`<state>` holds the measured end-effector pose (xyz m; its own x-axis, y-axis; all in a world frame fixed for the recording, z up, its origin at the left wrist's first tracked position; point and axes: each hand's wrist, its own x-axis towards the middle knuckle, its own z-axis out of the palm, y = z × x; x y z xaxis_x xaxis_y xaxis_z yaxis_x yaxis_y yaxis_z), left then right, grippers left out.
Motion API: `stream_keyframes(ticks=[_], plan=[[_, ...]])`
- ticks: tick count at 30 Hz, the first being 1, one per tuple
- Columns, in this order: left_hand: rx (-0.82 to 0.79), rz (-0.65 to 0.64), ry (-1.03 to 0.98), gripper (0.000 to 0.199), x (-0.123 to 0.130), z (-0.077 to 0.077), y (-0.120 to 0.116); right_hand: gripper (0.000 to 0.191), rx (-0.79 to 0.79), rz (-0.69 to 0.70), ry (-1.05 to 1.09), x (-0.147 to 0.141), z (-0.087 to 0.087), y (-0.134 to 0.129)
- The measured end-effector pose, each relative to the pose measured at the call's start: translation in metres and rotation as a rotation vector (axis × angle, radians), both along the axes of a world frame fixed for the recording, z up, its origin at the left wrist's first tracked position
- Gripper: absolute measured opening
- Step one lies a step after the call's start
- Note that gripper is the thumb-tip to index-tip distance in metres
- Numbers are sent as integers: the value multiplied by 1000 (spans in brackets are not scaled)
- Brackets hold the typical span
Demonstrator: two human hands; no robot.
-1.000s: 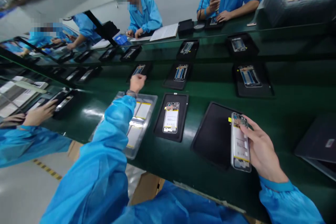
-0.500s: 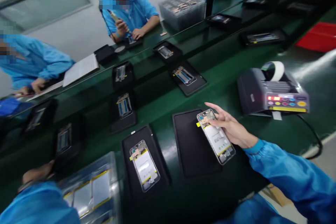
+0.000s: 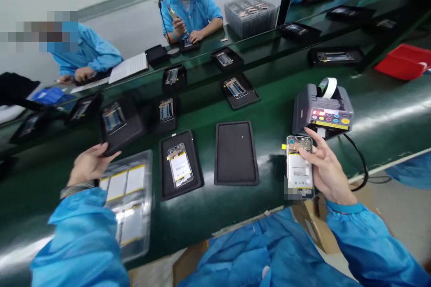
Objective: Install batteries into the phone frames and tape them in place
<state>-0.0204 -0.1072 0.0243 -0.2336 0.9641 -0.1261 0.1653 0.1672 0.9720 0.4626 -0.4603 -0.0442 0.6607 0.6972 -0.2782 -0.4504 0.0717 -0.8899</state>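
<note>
My right hand (image 3: 328, 170) grips an opened phone (image 3: 300, 168) by its right side, fingers bent around it. A white battery with yellow edges, a circuit board and a yellow tab show in it. At the left, my left hand (image 3: 88, 165) pinches the near corner of a black tray (image 3: 134, 131), in which a phone frame (image 3: 113, 117) with blue strips lies. In front of me is a black tray (image 3: 235, 154) holding no phone. Left of it, another black tray (image 3: 198, 175) carries a second opened phone (image 3: 180, 166) with a battery fitted.
A clear plastic tray (image 3: 148, 215) of several batteries lies below my left hand. A tape dispenser (image 3: 323, 107) stands at the right, its cable running down. Several black trays with phone frames line the green bench. Co-workers in blue sit opposite; a red bin (image 3: 402, 62) is far right.
My right hand has carried the phone rightward, away from above the black tray. My left hand has brought the tray with the phone frame rightward, closer to its neighbour. The view has shifted.
</note>
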Motion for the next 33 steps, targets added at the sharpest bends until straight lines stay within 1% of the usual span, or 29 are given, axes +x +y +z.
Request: stream_keyframes(ticks=[1, 2, 4, 5, 7, 9, 11, 13, 15, 16, 18, 21, 22, 23, 24, 25, 27, 28, 29, 31, 32, 33], plan=[[-72, 8, -79, 25, 19, -4, -15, 86, 1, -13, -11, 2, -1, -8], [-129, -39, -177, 22, 42, -8, -32, 85, 2, -20, -21, 4, -2, -16], [-141, -163, -282, 16, 95, -17, -72, 83, 3, -28, -40, 7, -4, -29], [-181, -263, -324, 15, 124, -22, -94, 81, 3, -33, -46, 9, -4, -35], [-226, -332, -391, 24, 184, -36, -140, 76, 7, -50, -57, 11, -5, -46], [-296, -429, -486, 30, 238, -52, -186, 72, 16, -81, -75, 15, -5, -57], [-372, -515, -532, 31, 282, -70, -226, 71, 28, -122, -100, 19, -4, -68], [-399, -540, -492, 28, 311, -87, -256, 70, 36, -166, -118, 24, -5, -78], [-337, -540, -378, 26, 325, -100, -274, 71, 39, -197, -119, 28, -6, -84], [-273, -549, -290, 26, 327, -105, -278, 72, 42, -200, -116, 29, -7, -86], [-99, -601, -74, 29, 322, -111, -280, 72, 50, -185, -112, 29, -10, -85], [194, -654, 239, 30, 306, -108, -277, 71, 56, -120, -125, 19, -14, -71], [258, -660, 282, 30, 302, -105, -276, 70, 61, -91, -135, 13, -15, -64], [279, -678, 272, 30, 299, -101, -276, 69, 70, -59, -143, 6, -16, -54], [247, -722, 212, 33, 297, -97, -277, 69, 82, -27, -147, -3, -15, -43], [168, -794, 109, 38, 297, -93, -279, 68, 98, -2, -148, -12, -14, -32], [-58, -956, -149, 48, 300, -89, -283, 67, 133, 21, -153, -30, -10, -10], [-157, -1008, -264, 52, 301, -88, -284, 67, 145, 31, -165, -37, -8, 0], [-227, -1030, -354, 54, 302, -88, -285, 67, 150, 45, -190, -41, -6, 7], [-288, -992, -472, 55, 301, -90, -282, 66, 114, 51, -294, -40, -3, 13], [-305, -956, -509, 54, 299, -92, -279, 61, 69, 29, -362, -33, -4, 11], [-321, -924, -535, 53, 295, -93, -274, 53, 11, -22, -427, -23, -5, 7]])
